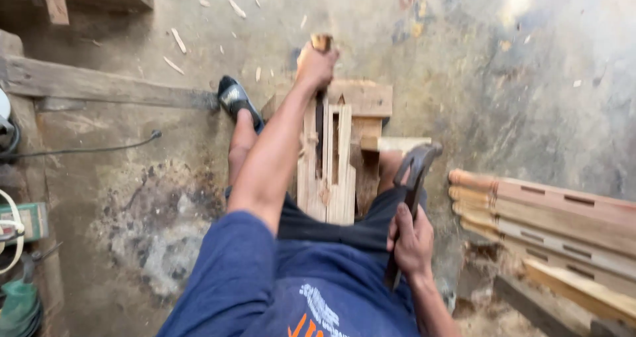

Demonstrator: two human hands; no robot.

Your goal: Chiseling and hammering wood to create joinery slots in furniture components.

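A woodworker sits on a stained concrete floor (517,98), legs stretched either side of a pale slotted timber piece (334,171) that lies between the knees and runs away toward a block of wood (364,97) at its far end. The left hand (315,64) is closed in a fist around the wooden handle of a chisel (320,121), whose dark blade stands in one of the long slots. The right hand (412,239) is wrapped tight round the shaft of a claw hammer (416,166), its head raised beside the right knee and well apart from the chisel's top. A black sandal (233,97) on the left foot rests near a long plank (99,85); a stack of turned, mortised rails (550,214) lies at the right, chips scattered about. To strike cleanly here, I would judge, the chisel wants holding square in the slot with the fist low enough to leave the handle's end bare, the hammer face meeting it flat.
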